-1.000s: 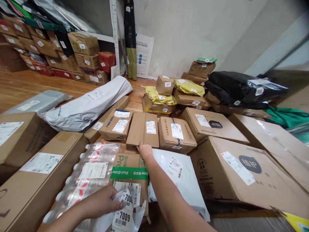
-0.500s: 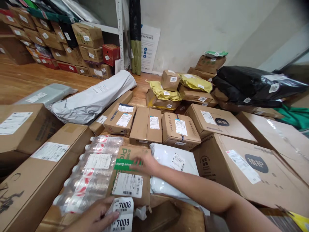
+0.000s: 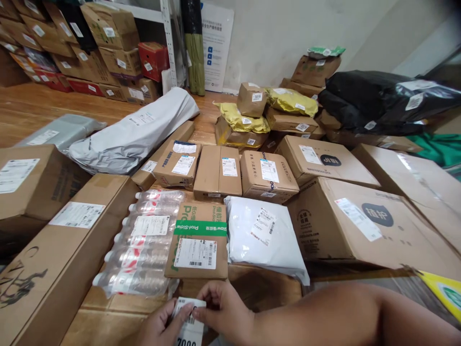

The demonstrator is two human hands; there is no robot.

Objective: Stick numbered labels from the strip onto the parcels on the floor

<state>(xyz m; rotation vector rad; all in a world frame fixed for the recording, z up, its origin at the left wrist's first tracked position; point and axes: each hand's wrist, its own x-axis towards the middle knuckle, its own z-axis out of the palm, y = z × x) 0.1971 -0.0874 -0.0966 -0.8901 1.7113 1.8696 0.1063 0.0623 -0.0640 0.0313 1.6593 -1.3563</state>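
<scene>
A strip of white number stickers [image 3: 188, 323] — barcoded, with digits partly cut off by the lower edge of the view — sits at the bottom centre, pinched from both sides: the left hand [image 3: 160, 327] closes its fingers on the strip's left edge and the right hand [image 3: 223, 312] grips its upper right corner between thumb and fingertips. Just beyond the hands lies a cardboard box with a green Prot-Slow band [image 3: 199, 240], flanked on the left by a shrink-wrapped pack of water bottles [image 3: 142, 250] and on the right by a white poly mailer [image 3: 262, 235] — with larger cartons all around.
</scene>
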